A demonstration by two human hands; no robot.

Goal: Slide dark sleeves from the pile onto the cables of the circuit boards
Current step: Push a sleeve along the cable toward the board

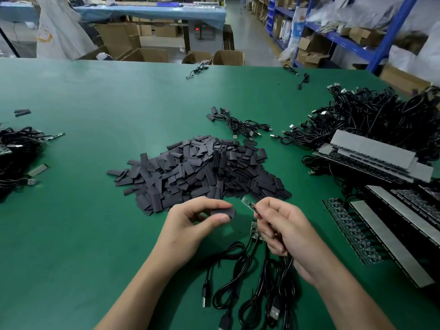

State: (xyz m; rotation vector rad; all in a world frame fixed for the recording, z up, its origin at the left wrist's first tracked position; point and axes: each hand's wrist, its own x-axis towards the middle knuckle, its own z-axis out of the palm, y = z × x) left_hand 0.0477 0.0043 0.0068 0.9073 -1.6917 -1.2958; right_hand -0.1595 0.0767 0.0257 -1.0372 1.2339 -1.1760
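A big pile of flat dark sleeves (pixel 200 170) lies in the middle of the green table (pixel 95 96). Just in front of it my left hand (pixel 190 225) pinches one dark sleeve (pixel 225 212) between thumb and forefinger. My right hand (pixel 283 227) grips a narrow circuit board (pixel 248 204) whose tip points up-left toward the sleeve, a small gap between them. A second circuit board (pixel 254 231) lies on the table under my right hand. Black USB cables (pixel 240 277) trail from the boards toward me.
Stacked panels of circuit boards (pixel 371 160) and a tangle of black cables (pixel 381 115) fill the right side. Another cable heap (pixel 16 153) sits at the left edge. A few sleeved cables (pixel 238 123) lie behind the pile. Cardboard boxes and blue shelving stand beyond the table.
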